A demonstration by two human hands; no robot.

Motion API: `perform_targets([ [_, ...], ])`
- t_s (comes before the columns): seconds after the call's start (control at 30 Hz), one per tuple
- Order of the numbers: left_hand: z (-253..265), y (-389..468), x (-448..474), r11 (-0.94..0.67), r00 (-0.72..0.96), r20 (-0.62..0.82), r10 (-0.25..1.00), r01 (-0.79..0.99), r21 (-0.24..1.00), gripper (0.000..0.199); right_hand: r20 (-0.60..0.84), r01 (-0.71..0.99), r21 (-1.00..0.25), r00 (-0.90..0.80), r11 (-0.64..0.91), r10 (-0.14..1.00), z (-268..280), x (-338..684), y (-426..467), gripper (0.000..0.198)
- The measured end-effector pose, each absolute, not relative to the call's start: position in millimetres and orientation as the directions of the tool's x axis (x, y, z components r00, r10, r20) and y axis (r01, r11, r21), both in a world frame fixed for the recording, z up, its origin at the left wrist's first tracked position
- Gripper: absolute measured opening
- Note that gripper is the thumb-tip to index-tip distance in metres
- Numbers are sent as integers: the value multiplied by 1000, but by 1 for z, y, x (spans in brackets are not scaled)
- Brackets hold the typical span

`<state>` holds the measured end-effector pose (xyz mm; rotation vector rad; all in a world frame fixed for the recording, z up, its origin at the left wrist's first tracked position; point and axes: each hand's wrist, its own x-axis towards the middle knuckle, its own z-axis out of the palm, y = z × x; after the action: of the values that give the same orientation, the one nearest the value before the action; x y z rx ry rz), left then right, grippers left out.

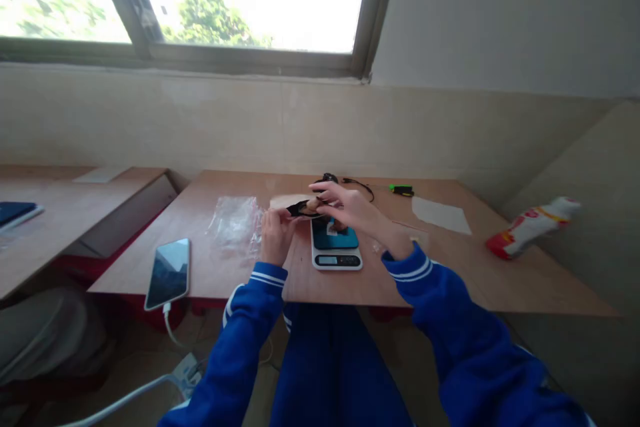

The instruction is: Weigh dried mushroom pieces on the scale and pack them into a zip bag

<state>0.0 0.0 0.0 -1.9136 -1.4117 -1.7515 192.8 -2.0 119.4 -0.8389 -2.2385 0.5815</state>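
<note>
My left hand [277,237] is closed on the near left edge of a small dark pouch [297,209], which is tilted above the table. Over the pouch's right end, my right hand [353,208] has its fingers curled in a pinch. What lies between those fingertips is too small to make out. Below and to the right of the pouch stands a white digital kitchen scale [337,265] with a blue-green platform. Brown pieces [339,226] rest on that platform, partly covered by my right hand. The scale's reading is not legible.
Clear plastic bags [233,223] lie left of the hands, and a charging phone [169,272] sits at the front left edge. Behind are a black cable [364,185] and a green-and-black screwdriver [401,190]. White paper [441,215] and a red-and-white bottle [530,227] are on the right.
</note>
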Motion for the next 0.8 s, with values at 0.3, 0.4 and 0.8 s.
perform_targets([
  [0.3,13,8,2,-515,-140,845,517,738,437,23,420,534,-644,-351,547,837,30,232,-17,17],
  [0.4,15,6,3,-508,-135,841,524,743,435,22,436,688,-417,-422,595,794,3,226,-15,14],
  [0.8,17,4,-1,-530,-94,847,523,742,410,19,469,592,-381,-538,710,700,-20,234,-11,27],
])
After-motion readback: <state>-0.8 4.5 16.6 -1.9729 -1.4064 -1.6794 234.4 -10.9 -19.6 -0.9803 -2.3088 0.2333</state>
